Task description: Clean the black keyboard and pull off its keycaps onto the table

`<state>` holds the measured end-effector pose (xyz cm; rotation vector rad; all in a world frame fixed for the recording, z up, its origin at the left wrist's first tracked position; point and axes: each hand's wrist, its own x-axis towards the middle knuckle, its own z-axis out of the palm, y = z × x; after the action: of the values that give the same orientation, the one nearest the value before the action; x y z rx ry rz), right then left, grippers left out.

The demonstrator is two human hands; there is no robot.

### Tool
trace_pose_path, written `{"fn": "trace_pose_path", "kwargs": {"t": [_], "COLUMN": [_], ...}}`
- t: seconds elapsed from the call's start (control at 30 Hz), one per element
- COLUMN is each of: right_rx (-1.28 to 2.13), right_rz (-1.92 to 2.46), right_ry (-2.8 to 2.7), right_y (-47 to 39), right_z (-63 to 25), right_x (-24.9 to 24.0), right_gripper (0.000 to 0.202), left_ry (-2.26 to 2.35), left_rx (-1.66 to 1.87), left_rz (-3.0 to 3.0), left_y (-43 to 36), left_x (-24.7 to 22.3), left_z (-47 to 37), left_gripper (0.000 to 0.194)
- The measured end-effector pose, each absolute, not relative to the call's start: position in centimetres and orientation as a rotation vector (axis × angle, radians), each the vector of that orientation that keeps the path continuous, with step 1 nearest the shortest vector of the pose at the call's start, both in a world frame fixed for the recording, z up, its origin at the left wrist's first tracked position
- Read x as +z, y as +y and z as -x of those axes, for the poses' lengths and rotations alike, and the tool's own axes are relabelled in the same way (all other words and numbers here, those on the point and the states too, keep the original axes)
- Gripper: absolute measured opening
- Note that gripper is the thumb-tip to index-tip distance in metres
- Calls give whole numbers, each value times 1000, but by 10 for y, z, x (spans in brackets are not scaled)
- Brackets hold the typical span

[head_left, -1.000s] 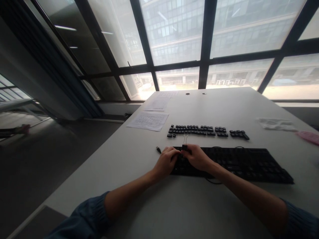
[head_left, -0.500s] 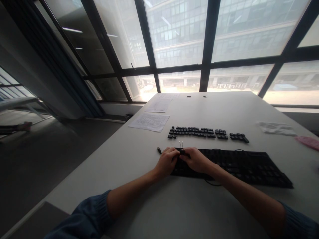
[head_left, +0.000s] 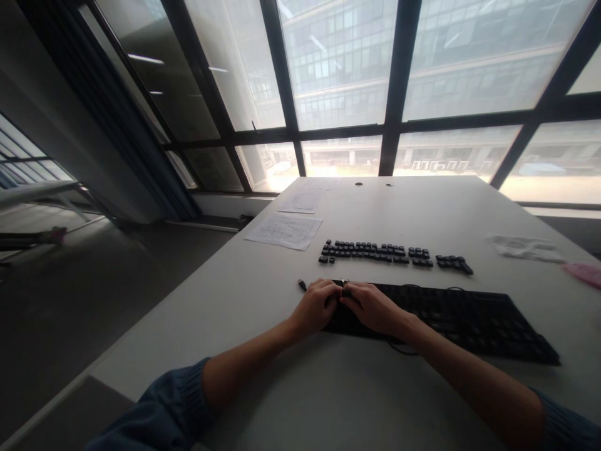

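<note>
Over the left end of a black keyboard [head_left: 451, 313], my two hands meet fingertip to fingertip. Closed fingers of my right hand [head_left: 373, 305] pinch a small dark piece with thin shiny wire ends, which looks like a keycap puller [head_left: 345, 292]. My left hand [head_left: 317, 307] is closed too, its fingertips against the same spot; what lies inside them is hidden. Behind the keyboard, loose black keycaps [head_left: 366, 252] stand in rows on the white table [head_left: 282, 388]. A cable's USB plug [head_left: 302, 285] lies just beyond my left hand.
Printed paper sheets [head_left: 284, 232] lie at the table's left edge. A white cloth [head_left: 528, 248] and a pink item [head_left: 582, 273] rest at the right. Large windows rise behind the table. The keyboard cable [head_left: 402, 349] loops out at its front.
The thin wire prongs stood up above my fingertips before; now they show lower and shorter between them. Both hands stay at the keyboard's left end. The whole view has shifted slightly.
</note>
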<state>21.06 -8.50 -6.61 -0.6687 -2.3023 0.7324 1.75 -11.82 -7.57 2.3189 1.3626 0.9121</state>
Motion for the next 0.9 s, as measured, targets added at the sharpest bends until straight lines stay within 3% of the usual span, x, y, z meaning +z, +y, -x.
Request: {"fn": "trace_pose_path", "kwargs": {"t": [0.17, 0.73, 0.9], "right_rx": [791, 835, 930], "right_rz": [665, 779, 827], "right_ry": [-2243, -2011, -1969], "right_y": [-81, -81, -78], "right_z": [-212, -211, -210], "right_x": [-75, -76, -76], "right_gripper": [13, 18, 19], "left_ry": [1289, 1382, 1420], "left_rx": [858, 1044, 1068], "left_rz": [-2281, -2223, -2318], "left_y": [-121, -124, -123], "left_x": [-72, -84, -83], "left_z": [-19, -24, -23], "left_gripper": [5, 13, 25]}}
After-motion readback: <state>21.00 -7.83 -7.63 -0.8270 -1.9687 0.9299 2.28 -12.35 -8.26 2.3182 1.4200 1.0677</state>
